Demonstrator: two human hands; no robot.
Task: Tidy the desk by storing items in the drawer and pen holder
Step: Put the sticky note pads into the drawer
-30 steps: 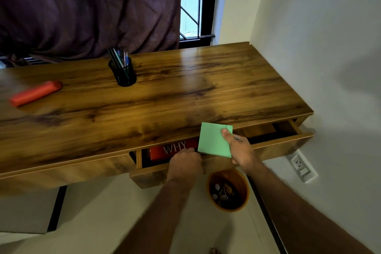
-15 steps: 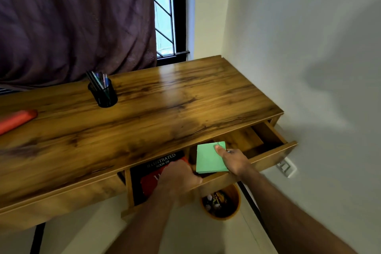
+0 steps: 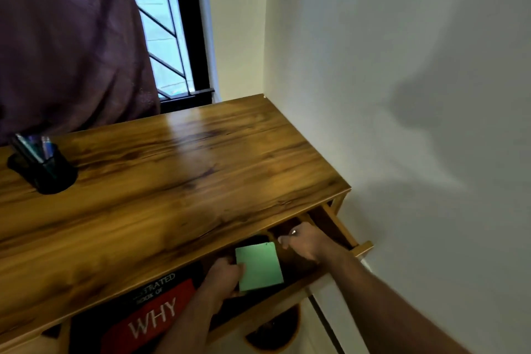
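Both bare forearms reach up from the lower edge of the view into the open drawer [image 3: 330,221], the landmark here. The left hand [image 3: 222,273] sits at the drawer's middle, knuckles up, fingers curled down; whether they grip anything cannot be told. The right hand [image 3: 306,241] lies further toward the drawer's right end, back upward, fingers bent and pointing inward under the desk [image 3: 172,181] edge, a ring glinting on one finger; it holds nothing that shows. The two hands are apart.
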